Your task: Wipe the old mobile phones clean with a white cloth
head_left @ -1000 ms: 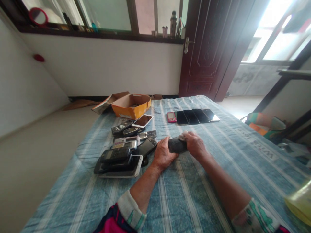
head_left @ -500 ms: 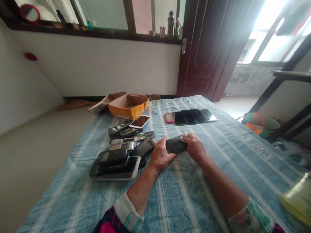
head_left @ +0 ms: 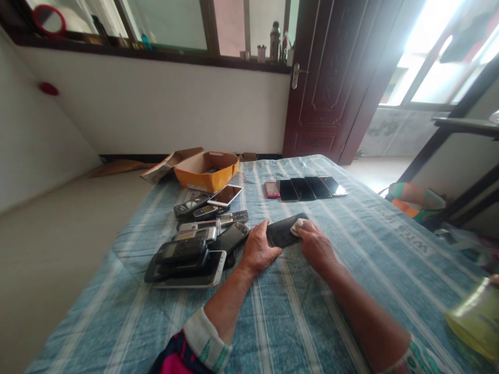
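A dark phone (head_left: 281,232) lies tilted on the striped blue cloth, its left end gripped between the thumb and fingers of my left hand (head_left: 259,248). My right hand (head_left: 316,243) pinches a small white wad (head_left: 298,227) and presses it on the right part of the phone's face. Just left of my left hand is a heap of old phones, with a black one (head_left: 183,250) on top near the front and a white one (head_left: 226,195) at the back. Beyond my hands a pink-edged device (head_left: 272,189) stands in a row with several dark phones (head_left: 306,188).
An open orange box (head_left: 206,171) sits at the table's back left, its lid flap beside it. At the right edge is a yellow translucent container (head_left: 476,317). A dark red door (head_left: 323,83) and a wall stand behind the table (head_left: 312,311).
My right hand has shifted slightly down and right with the white wad, uncovering the phone's upper right corner. My left hand has stayed almost in place on the phone.
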Demonstrator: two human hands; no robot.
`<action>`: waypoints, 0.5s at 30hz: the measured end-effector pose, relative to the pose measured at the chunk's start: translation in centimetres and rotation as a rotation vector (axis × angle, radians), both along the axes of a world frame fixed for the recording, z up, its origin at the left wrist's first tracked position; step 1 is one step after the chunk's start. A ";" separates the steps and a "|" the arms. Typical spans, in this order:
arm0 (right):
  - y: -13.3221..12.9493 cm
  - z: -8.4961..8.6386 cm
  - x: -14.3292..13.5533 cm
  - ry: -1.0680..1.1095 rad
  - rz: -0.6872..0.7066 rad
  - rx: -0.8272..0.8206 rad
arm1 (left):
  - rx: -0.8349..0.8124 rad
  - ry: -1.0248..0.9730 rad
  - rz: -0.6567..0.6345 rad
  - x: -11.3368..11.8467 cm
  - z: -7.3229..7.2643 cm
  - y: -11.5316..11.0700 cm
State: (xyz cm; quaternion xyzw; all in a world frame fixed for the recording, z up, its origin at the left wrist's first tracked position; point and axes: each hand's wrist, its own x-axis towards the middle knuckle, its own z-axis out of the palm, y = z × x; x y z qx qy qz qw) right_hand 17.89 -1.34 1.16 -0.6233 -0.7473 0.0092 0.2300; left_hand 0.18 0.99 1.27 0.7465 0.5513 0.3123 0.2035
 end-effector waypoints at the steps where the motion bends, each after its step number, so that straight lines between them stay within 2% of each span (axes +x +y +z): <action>1: -0.2 -0.1 -0.7 0.000 0.058 0.015 | -0.003 -0.001 -0.003 0.0 -0.1 0.1; 4: -0.7 -0.5 -2.8 0.001 0.244 0.067 | -0.018 -0.026 -0.004 -0.1 -0.4 0.3; 6: -0.7 -0.5 -3.4 0.009 0.303 0.068 | -0.030 -0.050 -0.005 -0.2 -0.5 0.4; 12: -0.3 0.3 -2.2 0.068 0.145 0.007 | -0.060 -0.092 -0.026 -0.5 -0.5 0.5; 15: -0.5 0.3 -2.0 0.066 0.166 0.010 | -0.070 -0.150 -0.023 -0.6 -0.4 0.6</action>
